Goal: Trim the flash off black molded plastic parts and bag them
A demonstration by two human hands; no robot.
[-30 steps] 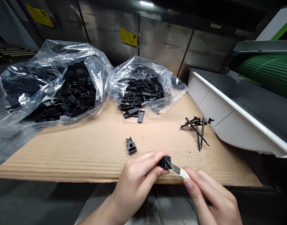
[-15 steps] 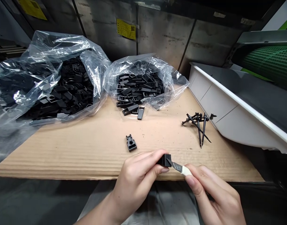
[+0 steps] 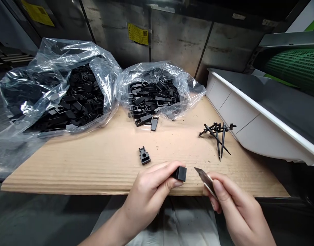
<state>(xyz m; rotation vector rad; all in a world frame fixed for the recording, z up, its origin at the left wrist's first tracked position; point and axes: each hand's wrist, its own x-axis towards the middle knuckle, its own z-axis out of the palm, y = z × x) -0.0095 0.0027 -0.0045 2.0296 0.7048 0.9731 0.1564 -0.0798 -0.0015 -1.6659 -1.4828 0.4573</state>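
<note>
Ahead of my hands, clear plastic bags of black parts sit on corrugated cardboard. My left hand pinches a black plastic block; my right hand, just apart, grips a craft knife clear of it.

Left plastic bag and right plastic bag stand side by side at the rear of the cardboard sheet; one moulded clip lies mid-sheet, plastic spikes rightward, just beside the tray.

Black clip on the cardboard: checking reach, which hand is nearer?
Left. The left hand is just in front of the clip, slightly right of it; the right hand is much farther right.
</note>
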